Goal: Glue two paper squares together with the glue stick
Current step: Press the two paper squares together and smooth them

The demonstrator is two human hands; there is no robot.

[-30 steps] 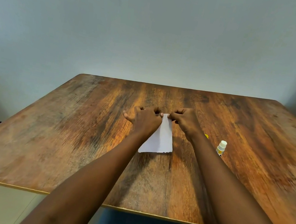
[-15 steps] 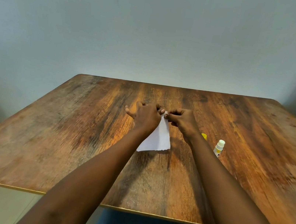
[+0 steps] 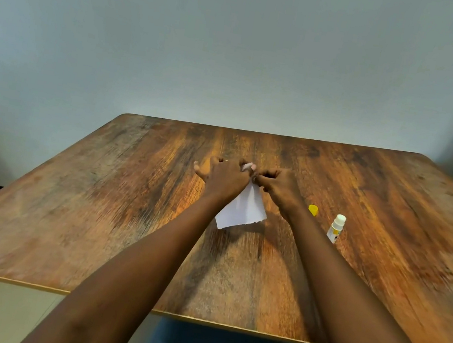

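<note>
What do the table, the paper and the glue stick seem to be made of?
Table: wood or wood-look laminate, matt, judging by the streaky brown grain. Paper: thin, matt and white; its near edge looks ragged, as if torn. Glue stick: probably smooth plastic, a white tube with a printed label.

Mid-surface (image 3: 94,209) is occupied: the left hand (image 3: 224,180) and right hand (image 3: 281,190) meet at the far edge of the paper (image 3: 242,214), both pinching it, forearms reaching in from the near edge. A yellow cap (image 3: 313,209) and a glue stick (image 3: 336,231) just right of the right wrist narrow that side. Bare wood runs broad left of the left hand, and beyond both hands to the wall (image 3: 238,54).
</note>
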